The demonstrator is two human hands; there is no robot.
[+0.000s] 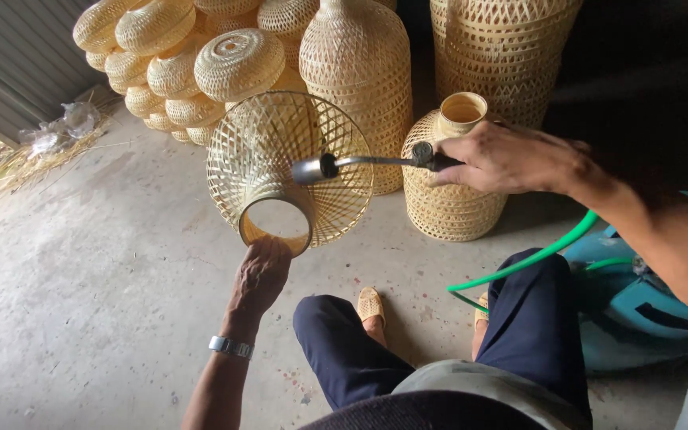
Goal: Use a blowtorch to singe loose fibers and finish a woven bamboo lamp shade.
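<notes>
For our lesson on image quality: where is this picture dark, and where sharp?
Head view: the upper right corner is in deep shadow; the open-weave basket held by the left hand is sharp in even daylight; the metal nozzle shows a slight sheen.

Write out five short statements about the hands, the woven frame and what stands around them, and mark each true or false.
1. The left hand holds the open-weave bamboo frame by its round neck ring. True.
2. The right hand holds a paintbrush. False: it grips a metal torch wand whose nozzle points at the frame.
3. A green hose runs from under the right arm toward the floor. True.
4. The woven jar behind the wand lies on its side. False: it stands upright, mouth up.
5. The pile of woven shades sits at the lower right. False: it is at the upper left.
</notes>
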